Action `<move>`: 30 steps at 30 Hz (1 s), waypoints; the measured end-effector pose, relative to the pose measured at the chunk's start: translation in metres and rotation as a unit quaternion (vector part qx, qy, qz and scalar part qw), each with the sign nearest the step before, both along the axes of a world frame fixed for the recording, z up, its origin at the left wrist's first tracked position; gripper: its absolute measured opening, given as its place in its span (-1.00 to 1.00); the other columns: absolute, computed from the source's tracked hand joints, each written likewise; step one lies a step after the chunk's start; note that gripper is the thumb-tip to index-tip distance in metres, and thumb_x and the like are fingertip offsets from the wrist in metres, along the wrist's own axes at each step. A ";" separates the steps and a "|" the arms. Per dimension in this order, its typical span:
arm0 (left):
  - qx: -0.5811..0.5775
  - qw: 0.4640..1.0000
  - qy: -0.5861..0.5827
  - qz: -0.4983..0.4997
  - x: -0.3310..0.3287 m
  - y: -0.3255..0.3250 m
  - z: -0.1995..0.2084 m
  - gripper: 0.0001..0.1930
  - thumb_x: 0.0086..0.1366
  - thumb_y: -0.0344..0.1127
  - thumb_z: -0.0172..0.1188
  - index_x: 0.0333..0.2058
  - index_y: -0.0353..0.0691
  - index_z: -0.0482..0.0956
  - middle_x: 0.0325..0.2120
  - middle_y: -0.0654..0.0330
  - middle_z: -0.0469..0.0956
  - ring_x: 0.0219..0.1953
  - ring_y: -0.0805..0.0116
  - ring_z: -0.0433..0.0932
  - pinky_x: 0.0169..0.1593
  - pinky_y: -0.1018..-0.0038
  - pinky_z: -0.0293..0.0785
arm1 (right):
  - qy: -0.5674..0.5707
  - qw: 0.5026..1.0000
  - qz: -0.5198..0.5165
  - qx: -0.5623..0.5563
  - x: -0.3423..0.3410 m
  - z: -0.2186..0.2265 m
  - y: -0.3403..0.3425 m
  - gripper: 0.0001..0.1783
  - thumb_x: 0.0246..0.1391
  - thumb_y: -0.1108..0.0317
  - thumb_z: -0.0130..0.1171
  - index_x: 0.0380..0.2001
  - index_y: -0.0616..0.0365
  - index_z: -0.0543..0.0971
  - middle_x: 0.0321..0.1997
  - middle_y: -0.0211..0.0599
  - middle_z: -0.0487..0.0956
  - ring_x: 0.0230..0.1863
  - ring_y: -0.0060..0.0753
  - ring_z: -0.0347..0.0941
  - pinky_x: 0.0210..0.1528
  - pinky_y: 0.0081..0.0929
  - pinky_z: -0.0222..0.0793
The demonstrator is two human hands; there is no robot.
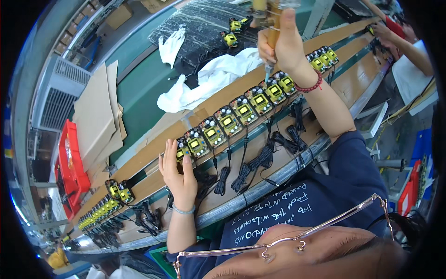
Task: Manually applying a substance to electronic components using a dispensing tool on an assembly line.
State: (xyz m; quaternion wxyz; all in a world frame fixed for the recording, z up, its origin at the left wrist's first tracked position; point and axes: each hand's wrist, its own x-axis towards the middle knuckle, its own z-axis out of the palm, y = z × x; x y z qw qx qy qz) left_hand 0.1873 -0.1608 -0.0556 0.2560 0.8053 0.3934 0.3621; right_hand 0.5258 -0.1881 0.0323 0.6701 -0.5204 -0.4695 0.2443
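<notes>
Brown strip (218, 99) bore row of boards (244, 110). Right hand (289, 50) was clamped round dispenser (273, 30); left hand (179, 180) had thumb spread from fingers, at row's left end. Nozzle (268, 70) pointed down near board right of middle: dispensing seemingly underway; finished versus remaining untellable.

Dispensing syringe (275, 28) in my right fingers (266, 46): 1. Circuit boards (244, 110), left fingers (170, 151) to right wrist (300, 73): about 8. Bracelets (312, 85) behind my fingers: 2.

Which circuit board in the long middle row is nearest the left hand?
The leftmost board, partly hidden behind the left hand; the others sit farther right.
</notes>
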 end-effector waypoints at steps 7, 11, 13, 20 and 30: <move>0.038 0.998 0.035 -0.027 -0.003 0.007 0.000 -0.56 0.26 -0.29 -0.01 0.10 -0.33 0.37 0.10 -0.09 0.38 0.21 0.04 0.29 0.27 0.16 0.02 | 0.064 0.998 -0.008 0.001 0.003 -0.006 0.007 -0.13 -0.07 -0.62 -0.51 -0.46 0.07 0.25 -0.83 -0.46 0.15 -0.85 -0.60 0.02 -0.77 -0.61 -0.06; 0.029 0.998 0.044 -0.026 -0.006 0.007 -0.001 -0.56 0.26 -0.29 -0.01 0.09 -0.32 0.38 0.11 -0.08 0.37 0.22 0.05 0.28 0.27 0.17 0.03 | 0.068 0.998 -0.006 -0.006 0.002 -0.008 0.006 -0.14 -0.06 -0.61 -0.51 -0.46 0.07 0.25 -0.82 -0.46 0.15 -0.85 -0.60 0.02 -0.77 -0.61 -0.06; 0.028 0.999 0.030 -0.027 -0.005 0.007 -0.001 -0.57 0.26 -0.30 -0.01 0.09 -0.32 0.39 0.11 -0.06 0.38 0.22 0.06 0.28 0.27 0.17 0.03 | 0.046 0.999 0.001 0.001 0.001 -0.006 0.005 -0.14 -0.06 -0.62 -0.51 -0.47 0.07 0.25 -0.82 -0.47 0.15 -0.85 -0.61 0.02 -0.77 -0.61 -0.05; 0.039 0.998 0.034 -0.024 -0.002 0.007 -0.002 -0.59 0.26 -0.31 -0.01 0.07 -0.32 0.40 0.08 -0.02 0.42 0.21 0.07 0.30 0.27 0.16 0.02 | -0.024 0.999 0.027 -0.018 0.005 -0.004 0.001 -0.11 -0.01 -0.54 -0.41 -0.72 0.12 0.40 -0.85 -0.38 0.32 -0.81 -0.53 0.26 -0.74 -0.63 0.17; -0.063 0.995 -0.053 0.051 0.002 -0.004 0.003 -0.62 0.27 -0.39 0.00 0.04 -0.38 0.44 0.04 -0.09 0.43 -0.08 0.25 0.51 -0.02 0.41 0.40 | -0.002 1.000 -0.009 0.006 0.002 0.013 -0.006 -0.02 0.02 -0.55 -0.49 -0.24 0.27 0.42 -0.82 -0.52 0.18 -0.84 -0.68 0.04 -0.76 -0.65 0.02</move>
